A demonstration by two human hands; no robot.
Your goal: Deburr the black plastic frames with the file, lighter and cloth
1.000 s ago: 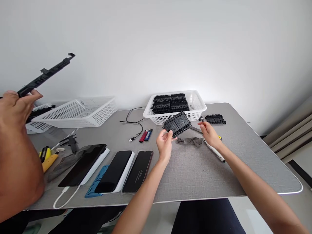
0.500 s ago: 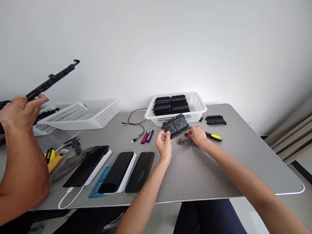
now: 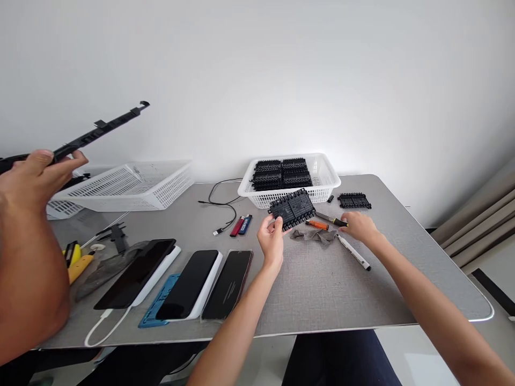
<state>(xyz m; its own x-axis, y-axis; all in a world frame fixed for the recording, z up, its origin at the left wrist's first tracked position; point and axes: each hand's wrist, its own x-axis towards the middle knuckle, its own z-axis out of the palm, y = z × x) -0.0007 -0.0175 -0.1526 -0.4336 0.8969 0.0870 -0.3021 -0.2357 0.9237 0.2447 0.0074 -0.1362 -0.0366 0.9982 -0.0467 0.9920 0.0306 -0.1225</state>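
Observation:
In my left hand is a rectangular black plastic part with toothed edges, tilted above the table and pinched between thumb and fingers. My right hand lies over the handle of a tool with a slim grey blade and a black-and-yellow handle, its fingers closed on it. An orange lighter lies by the blade, just above a crumpled grey cloth. Below my right hand is a white marker pen.
A white basket holds stacked black parts; another black part lies right of it. Red and blue lighters, a black cable and several phones lie leftward. At far left, a co-worker's hand holds a long black strip.
My right hand has moved right from the orange lighter to the tool's handle, uncovering the lighter and the marker pen. My left hand still holds the black part. The co-worker's strip has shifted right.

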